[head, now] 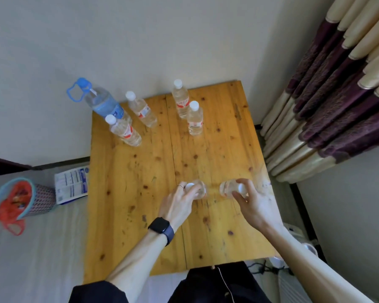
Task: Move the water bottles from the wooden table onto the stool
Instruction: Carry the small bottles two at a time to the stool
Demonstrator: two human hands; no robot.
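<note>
Gripping from above, the left hand [179, 202] curls round the shoulder of the left bottle [201, 189] and the right hand [254, 202] round the right bottle [226, 189], which stand upright and a little apart on the wooden table [140, 193]. These capped, clear plastic bottles look full, so I judge them moderately heavy, smooth and thin-walled; a hold just under the cap should not slip. Beyond the hands stand four more small bottles [126, 133] [142, 112] [181, 100] [194, 120] and a large blue-capped bottle [103, 101], all holding water; the stool is out of view.
</note>
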